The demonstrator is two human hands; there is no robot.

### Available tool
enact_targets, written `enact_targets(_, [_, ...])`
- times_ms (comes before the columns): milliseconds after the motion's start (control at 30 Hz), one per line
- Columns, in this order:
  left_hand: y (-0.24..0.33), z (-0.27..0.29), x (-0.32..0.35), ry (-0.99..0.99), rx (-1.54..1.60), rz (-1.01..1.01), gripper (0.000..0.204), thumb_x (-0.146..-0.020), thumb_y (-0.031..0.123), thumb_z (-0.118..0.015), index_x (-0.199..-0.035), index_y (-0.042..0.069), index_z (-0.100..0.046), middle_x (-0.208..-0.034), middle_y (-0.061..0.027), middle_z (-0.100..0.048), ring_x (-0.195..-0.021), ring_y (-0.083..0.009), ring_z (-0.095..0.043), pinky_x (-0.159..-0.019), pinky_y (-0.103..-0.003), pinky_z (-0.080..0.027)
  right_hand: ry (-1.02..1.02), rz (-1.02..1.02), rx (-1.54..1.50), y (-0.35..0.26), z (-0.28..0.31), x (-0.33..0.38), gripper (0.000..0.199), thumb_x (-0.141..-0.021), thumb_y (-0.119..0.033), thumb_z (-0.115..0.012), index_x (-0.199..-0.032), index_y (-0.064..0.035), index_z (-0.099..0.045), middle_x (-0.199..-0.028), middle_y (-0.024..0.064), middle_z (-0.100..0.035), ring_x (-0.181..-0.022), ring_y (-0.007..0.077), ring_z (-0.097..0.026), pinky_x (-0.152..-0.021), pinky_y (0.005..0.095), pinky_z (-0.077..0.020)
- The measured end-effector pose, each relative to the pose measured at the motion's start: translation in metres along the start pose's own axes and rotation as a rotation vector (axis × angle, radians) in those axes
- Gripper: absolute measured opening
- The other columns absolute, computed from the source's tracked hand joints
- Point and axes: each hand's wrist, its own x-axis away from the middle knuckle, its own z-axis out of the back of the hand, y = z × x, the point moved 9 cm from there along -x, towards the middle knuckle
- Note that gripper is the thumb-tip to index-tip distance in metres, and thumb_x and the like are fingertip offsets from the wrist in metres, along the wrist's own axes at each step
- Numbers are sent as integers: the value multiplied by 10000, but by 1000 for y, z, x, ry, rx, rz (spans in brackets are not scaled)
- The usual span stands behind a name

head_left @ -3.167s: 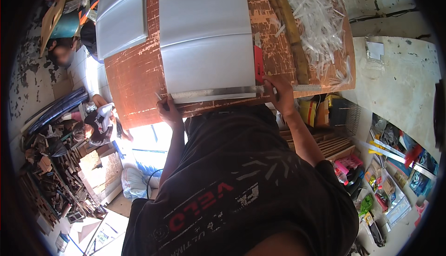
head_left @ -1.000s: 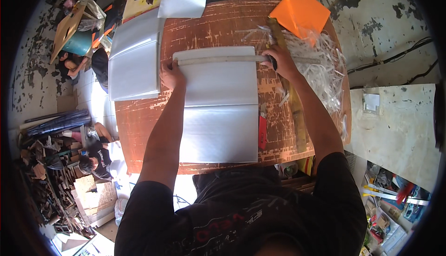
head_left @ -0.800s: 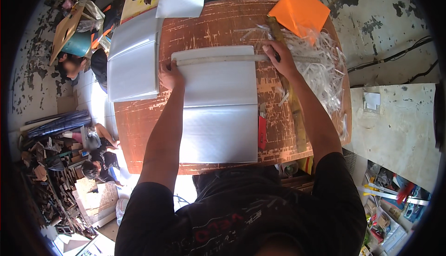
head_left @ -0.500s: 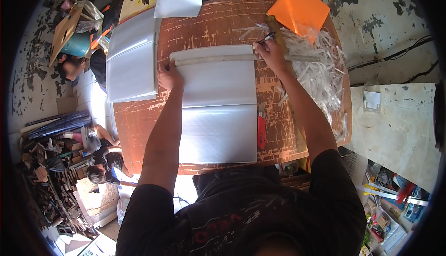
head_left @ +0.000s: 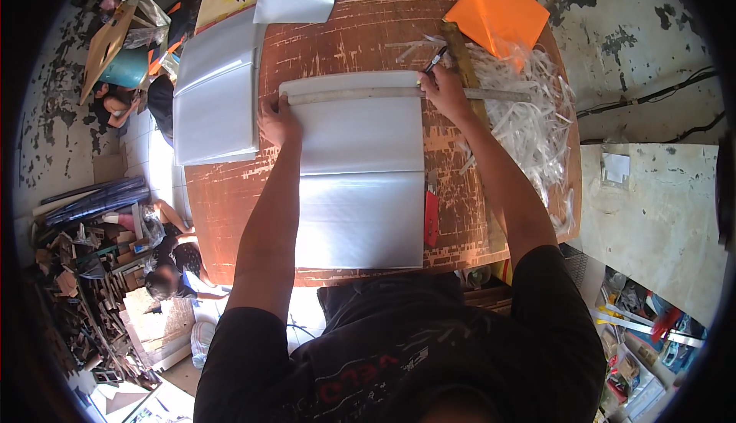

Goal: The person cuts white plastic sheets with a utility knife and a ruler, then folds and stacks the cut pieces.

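A stack of pale translucent plastic sheets [head_left: 360,143] lies in front of me, with a fold or seam across its middle. Across its far part rests a long grey ruler [head_left: 353,95]. My left hand [head_left: 280,120] grips the ruler's left end, thumb on top, at the sheets' left edge. By their far right corner, my right hand [head_left: 446,93] is closed around a slim black pen-like tool [head_left: 436,59]; its tip is hidden, so its exact kind is unclear. My right hand also lies against the ruler, whose right end reaches past it over clear plastic strips [head_left: 529,128].
Another stack of plastic sheets [head_left: 215,108] sits on the left of the worn brown table [head_left: 330,47]. An orange sheet [head_left: 498,13] lies at the far right, a red object [head_left: 432,218] beside my sheets. Two people are at left, one by the wood scraps [head_left: 73,269].
My right hand has shifted very slightly and the black tool stands a little more upright. The left hand and ruler stay nearly in place. A person at lower left has moved slightly.
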Motion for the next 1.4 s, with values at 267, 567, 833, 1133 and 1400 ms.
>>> enact_targets(267, [3,0,1,2,-2,-11,256,-912,399,-679,-1009,162,-687,-1068,-26,-655,-1111,-279,-571,-1003,-497,-386,12,42,66,-6,2,-2,226,-967,-203,-678,-931,6,-601,-666,143,-649,-601,267,-672,-578,380,-509])
enact_targets(567, [9,1,5,16,-8,-5,287,-919,414,-672,-1015,144,-686,-1075,-42,-657,-1132,-294,-570,-1009,-506,-390,-1,9,26,-3,5,1,214,-978,-196,-667,-931,1,-600,-683,136,-672,-620,246,-696,-574,371,-520])
enact_targets(833, [-2,0,-3,-3,-55,9,333,-923,436,-667,-1043,125,-676,-1117,-62,-648,-1155,-297,-563,-1033,-510,-382,115,59,-86,-26,35,8,162,-987,-195,-660,-1025,-41,-625,-810,124,-696,-712,246,-681,-682,341,-534])
enact_targets(1133, [9,-2,4,-11,-30,-7,423,-965,482,-589,-1068,76,-648,-1146,-105,-641,-1165,-334,-558,-1035,-492,-388,-124,382,381,-58,32,39,319,-822,-76,-760,-1111,-100,-627,-1056,108,-607,-1035,335,-587,-891,429,-500])
enact_targets(1400, [-4,6,-4,69,-52,-42,463,-985,510,-531,-1051,65,-639,-1125,-134,-643,-1153,-349,-566,-1029,-500,-394,334,-37,317,-38,129,90,362,-813,36,-716,-1147,-80,-638,-1048,148,-602,-936,356,-648,-786,438,-516])
